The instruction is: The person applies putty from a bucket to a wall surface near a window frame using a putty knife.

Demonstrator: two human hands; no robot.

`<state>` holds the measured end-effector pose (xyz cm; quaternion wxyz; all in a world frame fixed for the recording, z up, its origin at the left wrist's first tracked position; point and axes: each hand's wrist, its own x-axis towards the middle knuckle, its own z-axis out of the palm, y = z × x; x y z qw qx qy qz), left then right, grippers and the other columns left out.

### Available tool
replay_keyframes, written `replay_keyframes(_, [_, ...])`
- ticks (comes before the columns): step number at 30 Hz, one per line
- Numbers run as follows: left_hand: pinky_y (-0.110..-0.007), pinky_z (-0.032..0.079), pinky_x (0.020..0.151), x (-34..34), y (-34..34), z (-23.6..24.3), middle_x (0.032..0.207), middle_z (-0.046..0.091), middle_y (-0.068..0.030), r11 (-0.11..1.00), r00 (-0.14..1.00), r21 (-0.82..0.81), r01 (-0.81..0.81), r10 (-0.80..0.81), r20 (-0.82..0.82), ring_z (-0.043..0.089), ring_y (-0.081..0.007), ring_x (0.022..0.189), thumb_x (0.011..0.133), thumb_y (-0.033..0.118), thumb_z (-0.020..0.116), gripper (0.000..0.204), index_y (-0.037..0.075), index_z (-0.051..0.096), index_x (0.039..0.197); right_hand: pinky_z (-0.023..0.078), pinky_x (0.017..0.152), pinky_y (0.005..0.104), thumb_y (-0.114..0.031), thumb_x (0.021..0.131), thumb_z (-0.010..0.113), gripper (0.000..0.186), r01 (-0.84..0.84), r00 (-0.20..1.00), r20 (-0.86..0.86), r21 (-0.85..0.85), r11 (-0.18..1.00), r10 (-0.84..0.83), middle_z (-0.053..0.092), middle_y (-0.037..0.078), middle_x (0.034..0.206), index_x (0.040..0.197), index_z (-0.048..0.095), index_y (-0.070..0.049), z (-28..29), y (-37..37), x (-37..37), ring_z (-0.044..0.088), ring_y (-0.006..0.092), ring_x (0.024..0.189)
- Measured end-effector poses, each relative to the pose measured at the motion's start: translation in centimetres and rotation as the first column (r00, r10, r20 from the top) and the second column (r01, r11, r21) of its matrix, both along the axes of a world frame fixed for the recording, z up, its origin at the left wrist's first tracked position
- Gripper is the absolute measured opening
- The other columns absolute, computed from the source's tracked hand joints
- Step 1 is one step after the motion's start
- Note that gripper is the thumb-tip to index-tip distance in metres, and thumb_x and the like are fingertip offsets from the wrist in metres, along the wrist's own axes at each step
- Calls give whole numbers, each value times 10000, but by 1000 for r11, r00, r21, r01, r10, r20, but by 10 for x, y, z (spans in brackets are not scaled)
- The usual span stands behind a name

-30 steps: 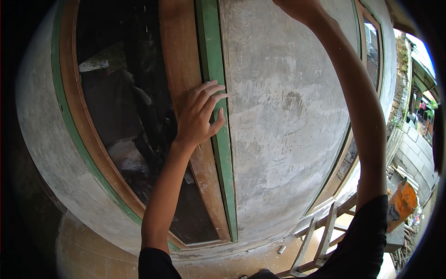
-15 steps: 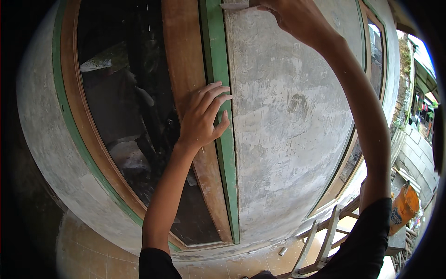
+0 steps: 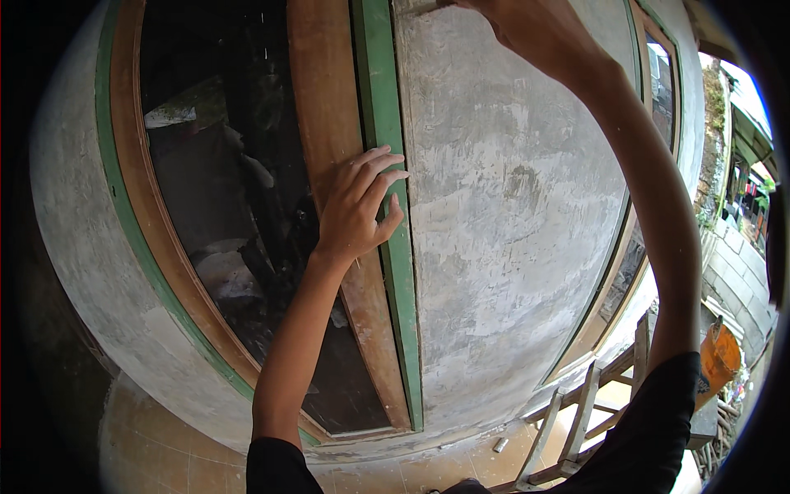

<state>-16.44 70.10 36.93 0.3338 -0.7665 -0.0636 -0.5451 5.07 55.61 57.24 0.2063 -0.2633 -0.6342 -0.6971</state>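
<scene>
My left hand (image 3: 359, 202) lies open across the green frame strip (image 3: 383, 115) and the brown wooden window frame (image 3: 317, 99). Its fingers are spread and whitened with dust, the tips reaching the edge of the grey plastered wall (image 3: 510, 247). High on that wall, my right hand (image 3: 535, 33) is closed around what looks like a putty knife (image 3: 421, 6). The thin blade points left toward the green strip, against or close to the plaster. The top edge of the picture cuts off part of the blade and the fingers.
Dark window glass (image 3: 222, 165) fills the left. Below right stands a wooden ladder (image 3: 580, 416), with an orange bag (image 3: 719, 359) beyond it. A second window (image 3: 662, 82) is at the right. Tiled floor (image 3: 436, 471) bears a small pale object (image 3: 500, 445).
My right hand and the putty knife have risen slightly, and the right forearm has shifted a little to the right. My left hand stays on the frame.
</scene>
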Motion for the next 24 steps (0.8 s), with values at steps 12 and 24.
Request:
replay_keyframes(12, [-434,424,1031,0,-1,0,1210,607,-70,1000,1000,-4,-3,3,-3,540,-281,1216,782,82,590,279,81,633,1058,345,996,411,-52,821,611,222,77,990,106,148,986,-93,638,-22,939,950,741,-178,46,12,-11,553,179,1005])
replay_keyframes(24, [-439,428,1020,1,-1,0,1202,611,-79,1000,1000,-11,9,-9,-3,551,-302,1205,781,75,588,273,80,646,1047,359,981,398,-44,824,637,203,151,963,239,-116,982,-120,639,-22,959,977,710,-155,23,-7,-9,558,176,1022])
